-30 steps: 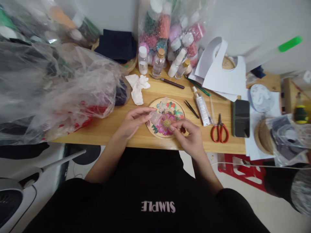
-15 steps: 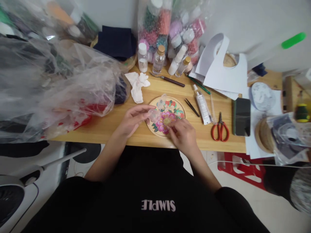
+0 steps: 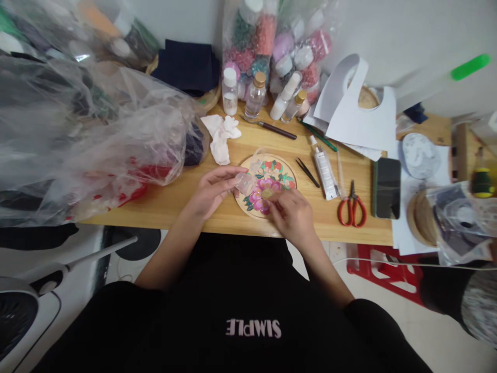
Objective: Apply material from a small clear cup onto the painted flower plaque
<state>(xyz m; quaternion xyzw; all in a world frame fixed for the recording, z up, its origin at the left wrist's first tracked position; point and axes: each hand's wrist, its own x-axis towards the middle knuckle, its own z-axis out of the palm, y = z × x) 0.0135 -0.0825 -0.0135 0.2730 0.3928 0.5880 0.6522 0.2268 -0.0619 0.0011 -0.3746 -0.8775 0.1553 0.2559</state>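
A round wooden board [image 3: 241, 203] with a colourful flower picture lies at the table's front edge. Between the thumb and fingers of my left hand [image 3: 213, 190] is a small clear plastic bag [image 3: 244, 183], held over the board's left side. My right hand [image 3: 292, 212] is pinched, its fingertips over the pink flower [image 3: 259, 196] at the board's lower middle. Whatever those fingertips hold, if anything, is too small to make out. Black tweezers [image 3: 307, 173] rest just right of the board. Beyond them lies a white glue tube [image 3: 326, 173].
Red-handled scissors [image 3: 351, 210] and a phone [image 3: 387, 187] lie to the right. A dark-handled craft knife [image 3: 276, 129], crumpled tissue [image 3: 220, 135] and several bottles [image 3: 254, 98] sit behind the board. Large plastic bags [image 3: 128, 124] cover the table's left end.
The plastic bag in my left hand has tilted slightly downward. My right hand has hardly moved. The whole view has shifted a little.
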